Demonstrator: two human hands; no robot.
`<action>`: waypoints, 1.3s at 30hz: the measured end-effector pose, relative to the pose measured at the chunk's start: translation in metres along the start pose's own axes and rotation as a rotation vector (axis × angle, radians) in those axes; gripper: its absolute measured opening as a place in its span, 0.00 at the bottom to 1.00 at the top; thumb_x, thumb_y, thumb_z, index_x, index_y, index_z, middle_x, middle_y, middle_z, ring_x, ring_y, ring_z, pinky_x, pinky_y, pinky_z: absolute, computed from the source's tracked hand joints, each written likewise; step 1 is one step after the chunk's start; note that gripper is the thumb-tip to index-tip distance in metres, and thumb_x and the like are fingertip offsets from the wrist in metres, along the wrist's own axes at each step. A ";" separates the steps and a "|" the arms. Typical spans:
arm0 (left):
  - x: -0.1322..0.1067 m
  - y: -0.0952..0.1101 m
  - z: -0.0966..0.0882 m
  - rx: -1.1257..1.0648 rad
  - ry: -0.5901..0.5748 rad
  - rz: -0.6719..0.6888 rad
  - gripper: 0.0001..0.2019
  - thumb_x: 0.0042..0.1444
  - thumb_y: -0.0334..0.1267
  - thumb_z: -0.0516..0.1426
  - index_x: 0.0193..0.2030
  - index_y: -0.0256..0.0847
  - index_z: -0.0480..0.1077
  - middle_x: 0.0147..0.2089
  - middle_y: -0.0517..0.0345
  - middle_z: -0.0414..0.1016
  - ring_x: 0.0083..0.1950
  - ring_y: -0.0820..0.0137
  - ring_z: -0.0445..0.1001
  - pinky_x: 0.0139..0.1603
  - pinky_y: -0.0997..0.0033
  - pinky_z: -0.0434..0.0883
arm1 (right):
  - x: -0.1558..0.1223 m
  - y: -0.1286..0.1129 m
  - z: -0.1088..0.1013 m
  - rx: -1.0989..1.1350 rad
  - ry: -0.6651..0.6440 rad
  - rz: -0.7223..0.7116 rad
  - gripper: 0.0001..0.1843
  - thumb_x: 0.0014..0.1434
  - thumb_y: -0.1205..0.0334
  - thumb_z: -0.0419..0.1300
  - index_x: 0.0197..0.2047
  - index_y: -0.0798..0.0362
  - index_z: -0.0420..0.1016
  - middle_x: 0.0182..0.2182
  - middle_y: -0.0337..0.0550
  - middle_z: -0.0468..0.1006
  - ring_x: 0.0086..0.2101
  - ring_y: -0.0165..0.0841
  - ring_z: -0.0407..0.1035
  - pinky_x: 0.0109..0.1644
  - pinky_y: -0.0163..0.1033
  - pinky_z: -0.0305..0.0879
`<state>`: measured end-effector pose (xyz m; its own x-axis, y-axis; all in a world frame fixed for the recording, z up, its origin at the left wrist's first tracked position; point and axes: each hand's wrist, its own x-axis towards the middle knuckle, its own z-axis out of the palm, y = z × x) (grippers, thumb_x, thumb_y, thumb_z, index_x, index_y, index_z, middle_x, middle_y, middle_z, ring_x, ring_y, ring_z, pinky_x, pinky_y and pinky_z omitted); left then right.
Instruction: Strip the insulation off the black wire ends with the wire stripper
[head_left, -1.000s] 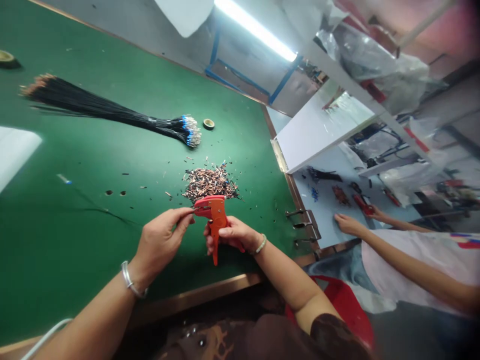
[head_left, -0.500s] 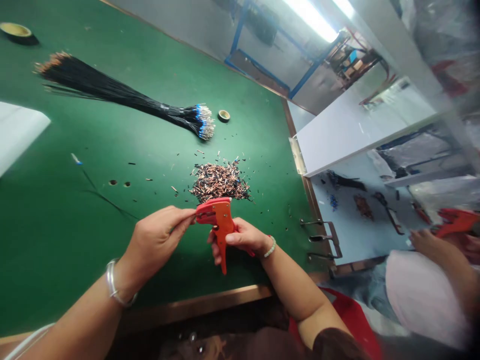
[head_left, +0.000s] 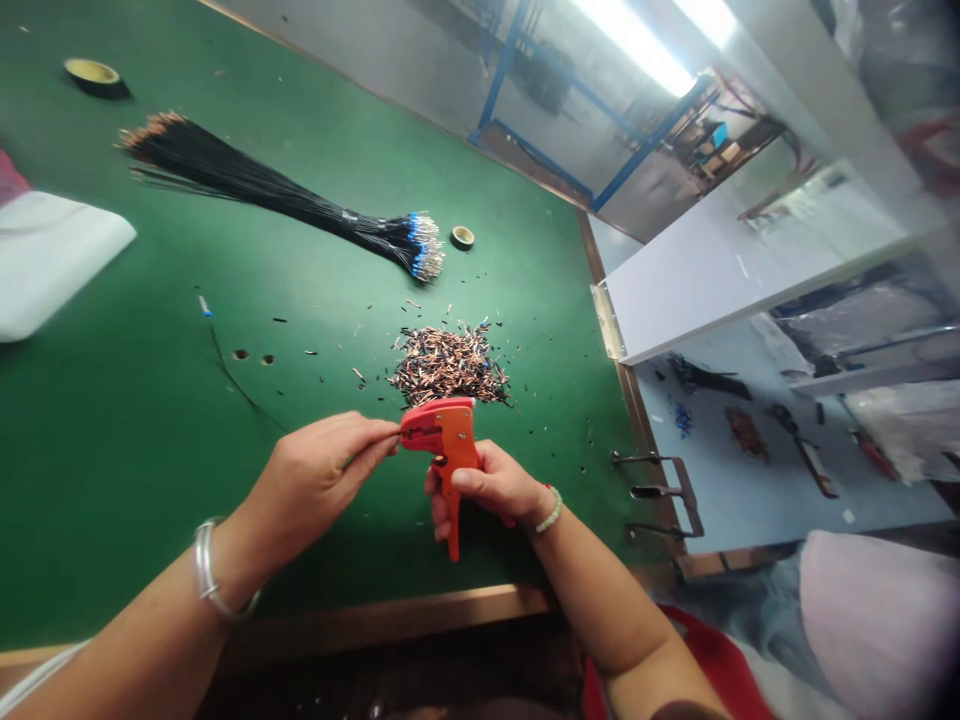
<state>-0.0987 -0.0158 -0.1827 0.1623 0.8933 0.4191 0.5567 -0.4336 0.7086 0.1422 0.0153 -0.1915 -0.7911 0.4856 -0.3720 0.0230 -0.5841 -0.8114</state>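
Observation:
My right hand (head_left: 487,490) is shut around the grip of an orange-red self-adjusting wire stripper (head_left: 446,440). My left hand (head_left: 319,480) pinches a thin dark wire (head_left: 382,442) between its fingertips, and the wire's end reaches into the stripper's jaws. Just beyond the stripper lies a heap of stripped insulation bits and copper-coloured wire pieces (head_left: 450,367). Farther up the green table, a long bundle of black wires (head_left: 270,195) has blue-collared metal terminals at one end (head_left: 424,247). Neither hand touches the bundle.
A small tape roll (head_left: 463,237) sits by the terminals, and a larger one (head_left: 96,77) lies at the far left. A white cloth (head_left: 52,260) lies at the left edge. To the right, a pale bench (head_left: 712,470) holds scattered tools beyond metal brackets (head_left: 660,490).
The view has swung, so the table contents sit lower and farther right. The co-worker's arms and red tool have left the view. My hands still hold the stripper and wire.

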 end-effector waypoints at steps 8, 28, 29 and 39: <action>0.000 0.003 -0.003 0.020 0.018 0.005 0.12 0.63 0.44 0.54 0.40 0.42 0.77 0.31 0.59 0.77 0.29 0.73 0.74 0.35 0.74 0.70 | 0.000 0.005 0.002 -0.001 0.017 -0.011 0.25 0.56 0.44 0.64 0.40 0.61 0.70 0.25 0.43 0.75 0.25 0.34 0.74 0.28 0.40 0.72; -0.002 0.005 0.001 0.080 0.105 0.053 0.06 0.60 0.38 0.57 0.40 0.41 0.75 0.35 0.61 0.79 0.32 0.73 0.76 0.36 0.76 0.70 | 0.006 0.009 0.023 0.215 -0.151 -0.126 0.18 0.57 0.53 0.65 0.32 0.56 0.61 0.22 0.32 0.60 0.22 0.25 0.60 0.27 0.35 0.64; -0.002 0.003 0.001 0.082 0.112 0.059 0.06 0.60 0.37 0.57 0.40 0.41 0.75 0.35 0.61 0.79 0.32 0.74 0.76 0.36 0.76 0.70 | 0.006 0.009 0.023 0.235 -0.155 -0.119 0.18 0.57 0.54 0.66 0.34 0.56 0.63 0.22 0.32 0.60 0.21 0.24 0.59 0.26 0.34 0.62; -0.003 -0.001 0.004 0.079 0.158 0.101 0.05 0.60 0.35 0.58 0.40 0.41 0.75 0.32 0.62 0.76 0.29 0.76 0.73 0.34 0.76 0.69 | 0.005 0.008 0.008 0.187 -0.197 -0.102 0.25 0.55 0.51 0.64 0.49 0.62 0.69 0.33 0.47 0.76 0.26 0.29 0.69 0.32 0.37 0.68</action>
<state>-0.0966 -0.0178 -0.1866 0.0940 0.8137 0.5737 0.6070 -0.5036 0.6148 0.1332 0.0074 -0.1964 -0.8874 0.4230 -0.1832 -0.1615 -0.6576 -0.7358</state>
